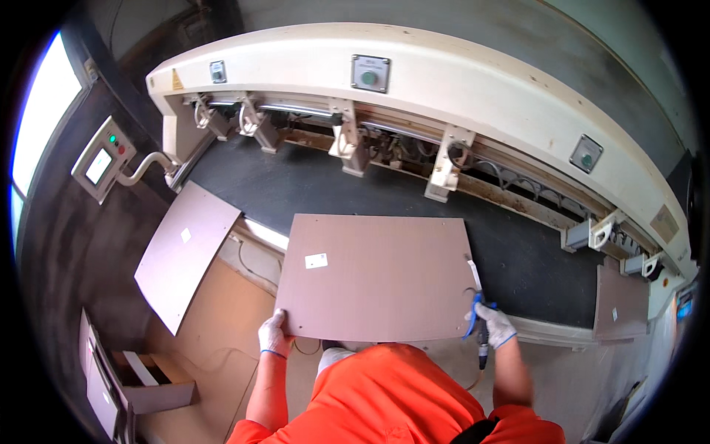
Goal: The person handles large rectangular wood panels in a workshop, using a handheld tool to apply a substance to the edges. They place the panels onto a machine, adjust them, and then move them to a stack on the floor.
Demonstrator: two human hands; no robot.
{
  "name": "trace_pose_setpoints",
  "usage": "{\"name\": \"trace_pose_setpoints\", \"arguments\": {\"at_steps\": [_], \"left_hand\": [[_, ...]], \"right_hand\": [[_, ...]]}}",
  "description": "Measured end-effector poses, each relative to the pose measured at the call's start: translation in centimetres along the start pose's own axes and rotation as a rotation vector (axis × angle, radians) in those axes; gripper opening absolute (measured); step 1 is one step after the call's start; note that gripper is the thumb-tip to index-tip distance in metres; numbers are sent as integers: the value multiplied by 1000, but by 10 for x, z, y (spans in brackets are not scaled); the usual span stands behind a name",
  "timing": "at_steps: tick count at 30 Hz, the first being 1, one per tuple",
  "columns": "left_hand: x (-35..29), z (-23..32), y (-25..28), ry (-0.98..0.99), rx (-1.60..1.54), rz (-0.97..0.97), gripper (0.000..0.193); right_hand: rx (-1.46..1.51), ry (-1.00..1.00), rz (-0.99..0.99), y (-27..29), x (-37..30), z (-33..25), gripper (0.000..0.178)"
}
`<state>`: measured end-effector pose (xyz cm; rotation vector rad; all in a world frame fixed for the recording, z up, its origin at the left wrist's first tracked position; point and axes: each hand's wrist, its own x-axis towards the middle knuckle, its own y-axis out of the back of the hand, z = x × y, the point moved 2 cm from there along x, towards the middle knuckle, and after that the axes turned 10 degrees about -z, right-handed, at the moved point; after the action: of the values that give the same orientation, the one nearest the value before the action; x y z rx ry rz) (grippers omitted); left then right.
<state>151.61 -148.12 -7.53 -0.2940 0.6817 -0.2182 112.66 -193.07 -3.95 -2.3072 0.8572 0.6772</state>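
Note:
A flat pinkish-brown panel (pixel 384 285) with small corner holes and a white label (pixel 316 260) lies in front of me, its far part over the machine's black bed and its near edge at my body. My left hand (pixel 275 337), in a white glove, is closed on the panel's near left corner, thumb on top and fingers hidden beneath. Beside the panel's right edge, my gloved right hand (pixel 498 325) grips a blue air blow gun (pixel 473 314). A dark hose fitting hangs below that gun. Its nozzle sits close to a white strip on the panel's right edge.
A long cream machine (pixel 296 55) with green buttons arches over the black bed (pixel 266 181). Clamp-like brackets (pixel 450 166) hang from it. Similar panels rest at the left (pixel 188 244) and far right (pixel 620 300). A control screen (pixel 103 163) stands left; an open cardboard box (pixel 155 392) sits below.

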Motion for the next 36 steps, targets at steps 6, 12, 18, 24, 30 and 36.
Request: {"name": "trace_pose_setpoints", "arguments": {"at_steps": [6, 12, 18, 24, 30, 36], "left_hand": [[-36, 68, 101, -333, 119, 158, 25], [-62, 121, 223, -429, -9, 361, 23], [-91, 131, 344, -572, -316, 458, 29], [-55, 136, 424, -569, -492, 657, 31], [13, 177, 455, -383, -30, 836, 31], [75, 187, 467, -482, 368, 889, 40]], "right_hand": [[-85, 58, -29, -133, 62, 33, 19], [-193, 134, -226, -299, 113, 32, 20], [-367, 226, -509, -482, 179, 52, 30], [-439, -17, -658, -641, 256, 69, 35], [-543, 46, -593, -733, 320, 19, 28], [-1171, 130, -420, -732, 345, -52, 18]]}}
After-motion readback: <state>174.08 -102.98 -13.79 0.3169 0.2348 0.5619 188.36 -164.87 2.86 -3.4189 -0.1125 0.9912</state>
